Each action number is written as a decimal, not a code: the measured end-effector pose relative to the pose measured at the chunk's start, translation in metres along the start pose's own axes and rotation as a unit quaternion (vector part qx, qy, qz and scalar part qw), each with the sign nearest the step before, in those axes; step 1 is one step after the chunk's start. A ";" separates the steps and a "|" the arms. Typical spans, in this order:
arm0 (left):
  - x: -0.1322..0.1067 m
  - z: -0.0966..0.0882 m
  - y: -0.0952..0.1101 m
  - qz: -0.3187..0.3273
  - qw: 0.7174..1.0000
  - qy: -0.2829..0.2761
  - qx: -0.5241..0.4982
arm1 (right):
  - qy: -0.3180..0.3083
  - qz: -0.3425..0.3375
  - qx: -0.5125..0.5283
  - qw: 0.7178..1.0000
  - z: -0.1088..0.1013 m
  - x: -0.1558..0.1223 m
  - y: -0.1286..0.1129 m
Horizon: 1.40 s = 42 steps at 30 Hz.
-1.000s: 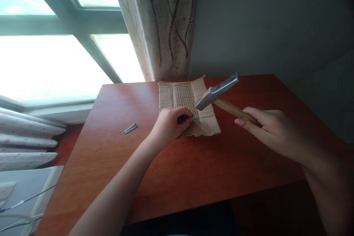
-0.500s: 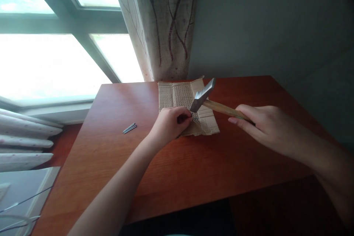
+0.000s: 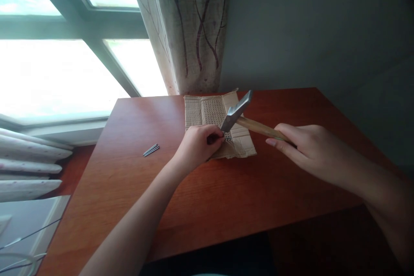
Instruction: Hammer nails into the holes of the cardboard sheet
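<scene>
My right hand [image 3: 300, 140] is wrapped round the wooden handle of a hammer [image 3: 237, 112]. The hammer's metal head slants down to the left, its lower face right at the fingertips of my left hand [image 3: 203, 140]. Thumb and forefinger of that hand are pinched together on what looks like a nail, almost wholly hidden by the fingers and hammer head. Beneath them lies a piece of creased brown cardboard [image 3: 193, 112] with rows of small holes in its middle panel. Several dark marks or nail heads show at the panel's near end, too small to tell.
Several loose nails [image 3: 151, 150] lie together on the reddish-brown wooden table [image 3: 207, 207], left of my left hand. A patterned curtain [image 3: 194, 30] hangs behind the table's far edge, beside a bright window [image 3: 48, 77]. Cables [image 3: 26, 258] run at the lower left, beyond the table.
Almost nothing differs. The hammer head stays at my left fingertips, both hands hold their grip, and the whole view has shifted very slightly.
</scene>
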<state>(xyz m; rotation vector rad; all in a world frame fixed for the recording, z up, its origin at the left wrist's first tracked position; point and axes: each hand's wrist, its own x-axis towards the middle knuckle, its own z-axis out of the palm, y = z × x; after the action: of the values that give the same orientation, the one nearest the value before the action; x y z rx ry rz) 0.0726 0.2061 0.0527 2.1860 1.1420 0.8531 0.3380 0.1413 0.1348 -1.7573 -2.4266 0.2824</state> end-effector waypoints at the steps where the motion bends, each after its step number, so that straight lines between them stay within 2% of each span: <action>1: 0.000 0.000 0.000 -0.003 1.000 -0.003 0.002 | -0.013 0.003 0.000 1.000 0.001 0.000 0.000; 3: 0.000 0.000 -0.001 -0.008 1.000 -0.007 0.006 | -0.028 0.007 0.001 1.000 0.002 -0.001 0.000; 9: 0.001 0.002 -0.004 -0.011 1.000 -0.010 -0.002 | 0.002 0.001 0.011 1.000 0.002 -0.003 -0.001; 14: 0.001 0.001 -0.002 -0.015 1.000 -0.018 0.008 | -0.018 0.005 0.003 1.000 0.004 -0.003 0.001; 18: 0.001 0.000 -0.001 -0.015 1.000 -0.017 0.003 | 0.004 0.004 0.012 1.000 0.004 -0.003 0.000; 23: 0.002 0.000 -0.001 -0.012 0.999 -0.028 0.020 | -0.025 0.005 -0.007 1.000 0.006 -0.003 0.000; 30: -0.001 -0.009 0.004 -0.017 0.999 -0.050 -0.003 | -0.007 0.010 0.029 1.000 0.002 -0.005 0.001; 35: -0.007 -0.012 0.007 0.018 0.997 -0.020 0.079 | -0.005 0.011 0.030 0.999 0.003 -0.007 0.003; 38: -0.008 -0.008 0.004 0.046 0.993 -0.033 0.105 | -0.004 0.008 0.032 0.999 0.004 -0.007 0.003; 42: -0.008 -0.005 -0.002 0.054 0.992 -0.040 0.103 | -0.002 0.004 0.023 1.000 0.003 -0.007 0.001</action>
<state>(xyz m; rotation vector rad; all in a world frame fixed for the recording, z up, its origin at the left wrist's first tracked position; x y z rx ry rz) 0.0646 0.2016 0.0519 2.4456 1.1245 0.7118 0.3405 0.1344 0.1317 -1.7500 -2.3957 0.3404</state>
